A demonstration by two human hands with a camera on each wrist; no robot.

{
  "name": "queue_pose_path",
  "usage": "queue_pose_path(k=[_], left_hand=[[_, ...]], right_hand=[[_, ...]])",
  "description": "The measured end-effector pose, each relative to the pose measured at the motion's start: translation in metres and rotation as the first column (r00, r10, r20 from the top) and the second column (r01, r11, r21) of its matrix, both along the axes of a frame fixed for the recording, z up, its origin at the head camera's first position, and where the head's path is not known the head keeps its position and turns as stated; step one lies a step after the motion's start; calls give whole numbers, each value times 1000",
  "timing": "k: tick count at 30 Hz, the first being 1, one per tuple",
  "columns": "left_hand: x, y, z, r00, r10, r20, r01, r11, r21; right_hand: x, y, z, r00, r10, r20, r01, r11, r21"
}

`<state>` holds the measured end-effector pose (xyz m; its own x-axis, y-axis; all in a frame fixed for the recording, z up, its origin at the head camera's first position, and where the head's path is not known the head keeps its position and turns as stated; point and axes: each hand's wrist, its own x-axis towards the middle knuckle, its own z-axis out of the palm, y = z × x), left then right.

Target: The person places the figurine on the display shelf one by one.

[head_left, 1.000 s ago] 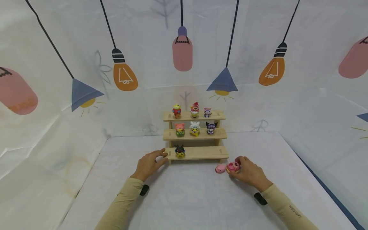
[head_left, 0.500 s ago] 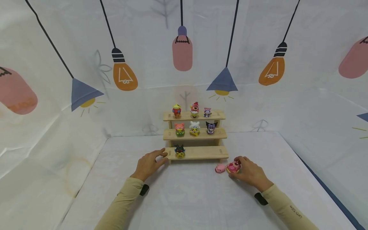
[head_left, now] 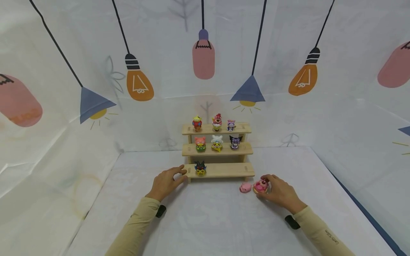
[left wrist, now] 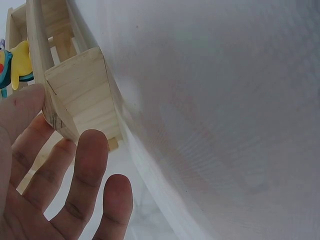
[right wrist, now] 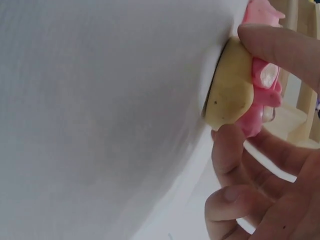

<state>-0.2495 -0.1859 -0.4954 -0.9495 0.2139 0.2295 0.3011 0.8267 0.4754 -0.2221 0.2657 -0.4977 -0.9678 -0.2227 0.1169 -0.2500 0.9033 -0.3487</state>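
My left hand [head_left: 167, 182] is at the left end of the wooden display shelf's [head_left: 224, 170] lowest step. In the left wrist view, its thumb and first fingers bracket the board end [left wrist: 80, 80], while the other fingers [left wrist: 90, 155] stay off it. To the shelf's front right, my right hand [head_left: 282, 192] pinches a pink bear-like figurine [head_left: 261, 186] with a pale yellow base [right wrist: 230, 90] low at the tabletop. Thumb and fingers sit on opposite sides of that base. Left of it lies a smaller pink figurine [head_left: 245, 187].
A yellow figurine with dark ears [head_left: 200, 168] stands on the lowest step's left part. Three figurines, including a white-hooded one [head_left: 216, 143], occupy the middle step; three more, including a red-hatted one [head_left: 217, 122], line the top. Behind is a printed white backdrop [head_left: 160, 117].
My right hand and the pink bear-like figurine have shifted slightly right, widening the gap to the smaller pink figurine. The left hand has stayed at the shelf end.
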Motion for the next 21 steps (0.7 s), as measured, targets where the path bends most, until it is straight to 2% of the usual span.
queue_pose_path(k=[11, 21], left_hand=[[0, -1, 0, 1000, -4, 1, 4, 1000, 12], [0, -2, -1, 1000, -4, 1, 4, 1000, 6]], right_hand=[[-6, 6, 10, 999, 32, -41, -34, 999, -39], [-10, 5, 14, 990, 65, -124, -72, 996, -54]])
